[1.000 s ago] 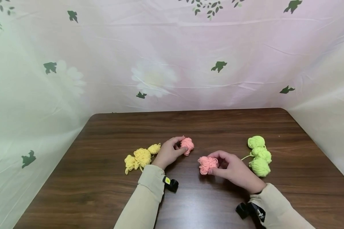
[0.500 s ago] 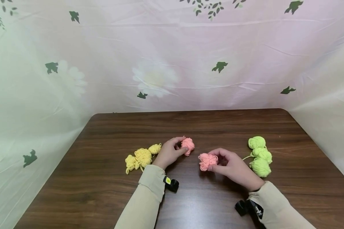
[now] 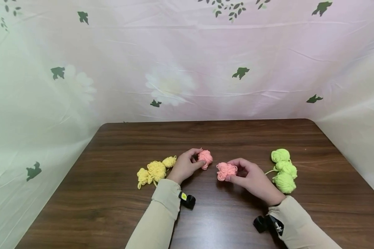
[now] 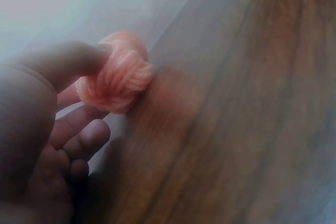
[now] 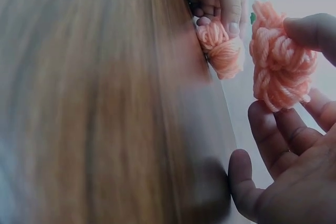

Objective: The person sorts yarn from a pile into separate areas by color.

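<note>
Near the middle of the table, my left hand [image 3: 184,166] pinches a small pink yarn ball [image 3: 206,159] between thumb and fingers; the left wrist view shows that pink yarn ball [image 4: 118,74] resting on or just above the wood. To its right and a bit nearer me, my right hand [image 3: 255,178] holds a looser pink yarn ball [image 3: 226,171] by thumb and fingertips. A narrow gap separates the two pink balls. In the right wrist view the looped pink yarn [image 5: 281,59] appears close up, with the other pink ball [image 5: 223,51] beyond it.
Yellow yarn balls [image 3: 157,170] lie in a slanting row left of my left hand. Green yarn balls [image 3: 285,169] form a column at the right, a loose strand reaching toward my right wrist. The brown wooden table [image 3: 81,193] ends at a patterned cloth [image 3: 187,62].
My right hand has moved its pink yarn ball away from me, up the table and closer to the other pink ball. The left hand has stayed nearly still.
</note>
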Demonstrator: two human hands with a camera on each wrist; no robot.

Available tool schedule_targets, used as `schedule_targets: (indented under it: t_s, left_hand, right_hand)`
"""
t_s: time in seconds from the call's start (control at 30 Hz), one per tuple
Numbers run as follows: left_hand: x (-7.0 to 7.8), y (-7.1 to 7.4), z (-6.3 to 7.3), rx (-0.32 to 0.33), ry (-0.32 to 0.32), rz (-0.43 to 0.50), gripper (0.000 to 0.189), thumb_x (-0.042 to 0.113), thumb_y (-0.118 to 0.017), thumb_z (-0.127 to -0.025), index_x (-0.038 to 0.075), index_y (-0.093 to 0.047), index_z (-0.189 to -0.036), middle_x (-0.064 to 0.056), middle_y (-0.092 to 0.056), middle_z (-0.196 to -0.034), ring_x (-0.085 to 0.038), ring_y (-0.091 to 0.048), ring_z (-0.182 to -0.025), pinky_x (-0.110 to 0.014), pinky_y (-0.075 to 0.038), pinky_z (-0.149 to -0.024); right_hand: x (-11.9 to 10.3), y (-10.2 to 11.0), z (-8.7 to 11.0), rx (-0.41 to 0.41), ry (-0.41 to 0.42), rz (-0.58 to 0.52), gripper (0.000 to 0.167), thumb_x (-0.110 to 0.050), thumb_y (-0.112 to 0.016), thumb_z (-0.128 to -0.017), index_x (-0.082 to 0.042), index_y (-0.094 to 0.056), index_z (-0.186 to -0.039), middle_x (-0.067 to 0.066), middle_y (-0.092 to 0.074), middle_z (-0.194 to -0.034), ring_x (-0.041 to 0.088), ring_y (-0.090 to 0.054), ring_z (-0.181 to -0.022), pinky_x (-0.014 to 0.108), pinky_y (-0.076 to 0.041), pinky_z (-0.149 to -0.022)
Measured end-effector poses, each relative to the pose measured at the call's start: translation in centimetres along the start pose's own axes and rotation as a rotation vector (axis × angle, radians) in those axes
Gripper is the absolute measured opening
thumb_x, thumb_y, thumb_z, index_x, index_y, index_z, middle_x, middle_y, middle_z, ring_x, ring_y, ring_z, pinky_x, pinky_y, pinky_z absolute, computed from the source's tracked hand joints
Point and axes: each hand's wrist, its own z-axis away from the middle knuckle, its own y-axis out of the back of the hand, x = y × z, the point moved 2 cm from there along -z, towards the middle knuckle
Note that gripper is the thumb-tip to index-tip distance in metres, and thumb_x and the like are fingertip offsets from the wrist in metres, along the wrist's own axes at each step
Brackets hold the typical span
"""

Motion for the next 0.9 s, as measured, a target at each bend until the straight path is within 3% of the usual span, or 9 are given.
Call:
schedule_targets:
  t_s: [0.9]
  left_hand:
    - [-0.12,0.02,-0.01,0.004,-0.008,0.027,0.040,0.026,-0.075,-0.092,0.017,-0.065,-0.130,0.003,-0.060,-0.085,-0.011,-0.054,-0.075,-0.027,-0.045,-0.065]
  right_hand:
    - [0.49,-0.41,-0.88,0.037,-0.009,-0.033,0.033,-0.013,-0.078,-0.087,-0.011,-0.066,-0.118,0.003,-0.068,-0.107,0.019,-0.062,-0.093,0.026,-0.052,-0.077]
